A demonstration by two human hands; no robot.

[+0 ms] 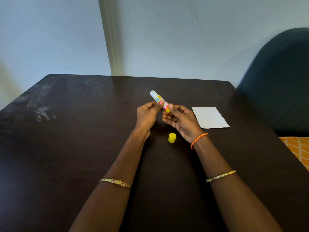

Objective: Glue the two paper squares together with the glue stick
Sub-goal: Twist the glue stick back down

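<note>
A white glue stick with a yellow label and yellow base is held tilted above the dark table, its white tip pointing up and away. My left hand grips its middle with thumb and fingers. My right hand pinches the yellow base end. The yellow cap stands alone on the table, below and between my hands. White paper lies flat to the right of my right hand; I cannot tell whether it is one square or two stacked.
A dark chair back stands at the table's right edge. Orange patterned cloth shows beyond the right edge. A pale wall with a vertical strip rises behind the table's far edge. White smears mark the table's left part.
</note>
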